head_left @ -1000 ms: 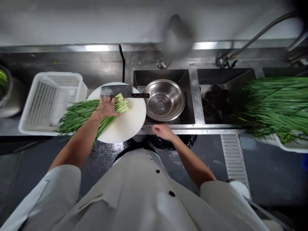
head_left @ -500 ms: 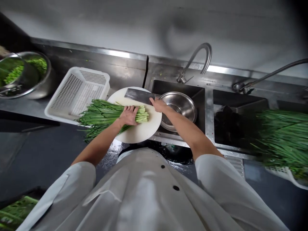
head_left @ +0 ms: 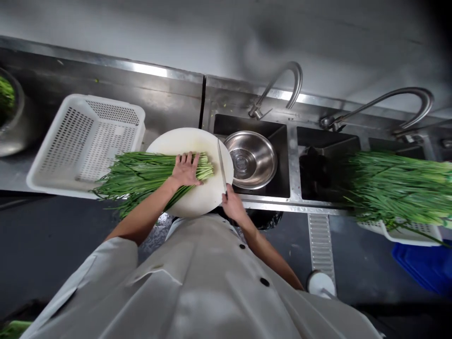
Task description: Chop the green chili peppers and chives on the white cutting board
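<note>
A bunch of garlic chives lies across the round white cutting board, pale cut ends to the right. My left hand is spread over the bunch near those ends, holding it down with fingers and thumb around its top. At the board's right side, my right hand is closed on the handle of a cleaver. Its blade stands on edge, seen nearly edge-on, just right of the stem ends and apart from them. The leafy ends hang past the board's left edge, over the rim of a white perforated basket.
Right of the board, a steel bowl sits in a sink under a curved faucet. More chives rest on another white basket at the right. A steel pot with greens stands far left.
The cleaver has swung from lying flat behind the chives to upright beside their cut ends, my right hand moving towards my body. My left hand stays on the bunch. The view has shifted right.
</note>
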### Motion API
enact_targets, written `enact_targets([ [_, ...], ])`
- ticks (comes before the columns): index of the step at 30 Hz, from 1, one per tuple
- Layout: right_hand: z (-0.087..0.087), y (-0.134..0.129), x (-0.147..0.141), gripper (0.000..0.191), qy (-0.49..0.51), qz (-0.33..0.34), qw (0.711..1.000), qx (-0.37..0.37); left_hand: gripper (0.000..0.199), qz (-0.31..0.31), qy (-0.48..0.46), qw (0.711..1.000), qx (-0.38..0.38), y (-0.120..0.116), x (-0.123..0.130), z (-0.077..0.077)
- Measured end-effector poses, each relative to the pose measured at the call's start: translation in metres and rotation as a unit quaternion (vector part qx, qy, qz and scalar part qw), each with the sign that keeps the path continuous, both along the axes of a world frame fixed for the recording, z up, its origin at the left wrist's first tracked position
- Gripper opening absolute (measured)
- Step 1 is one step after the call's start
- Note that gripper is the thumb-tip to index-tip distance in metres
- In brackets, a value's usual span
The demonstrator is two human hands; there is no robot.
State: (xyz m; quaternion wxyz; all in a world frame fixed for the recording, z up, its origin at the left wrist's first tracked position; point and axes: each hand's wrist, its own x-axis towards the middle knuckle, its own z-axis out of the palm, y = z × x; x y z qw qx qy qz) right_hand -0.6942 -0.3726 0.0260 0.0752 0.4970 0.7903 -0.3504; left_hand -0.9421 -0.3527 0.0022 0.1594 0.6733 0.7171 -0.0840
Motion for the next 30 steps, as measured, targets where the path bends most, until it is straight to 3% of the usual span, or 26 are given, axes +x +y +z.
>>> enact_targets([
  [4,0.002,0.010,-0.006,0.044,0.009,0.027,1.000,-0.009,0.132,0.009,0.021,1.000,-0.014,0.004,0.004,0.001],
  [8,0.006,0.006,-0.011,0.042,-0.010,0.015,1.000,-0.011,0.130,0.024,0.024,0.999,-0.014,0.006,0.005,-0.001],
  [12,0.012,0.003,-0.016,0.039,-0.029,0.057,0.998,-0.024,0.128,0.039,0.022,0.999,-0.004,0.006,0.006,0.001],
  [17,0.018,0.005,-0.021,0.024,-0.086,0.025,0.996,-0.004,0.137,0.035,0.029,0.998,-0.040,0.001,0.001,0.005],
  [20,0.033,-0.002,-0.020,0.021,-0.109,0.023,0.994,0.010,0.137,0.041,0.024,0.998,-0.051,-0.001,-0.006,0.002],
  [26,0.079,-0.024,-0.017,0.018,-0.127,0.058,0.990,0.009,0.130,0.047,0.003,0.998,-0.035,0.001,-0.012,-0.007],
  [30,0.085,-0.026,-0.029,0.020,-0.144,0.072,0.987,-0.016,0.128,0.052,-0.018,0.998,-0.018,0.001,-0.011,-0.010],
])
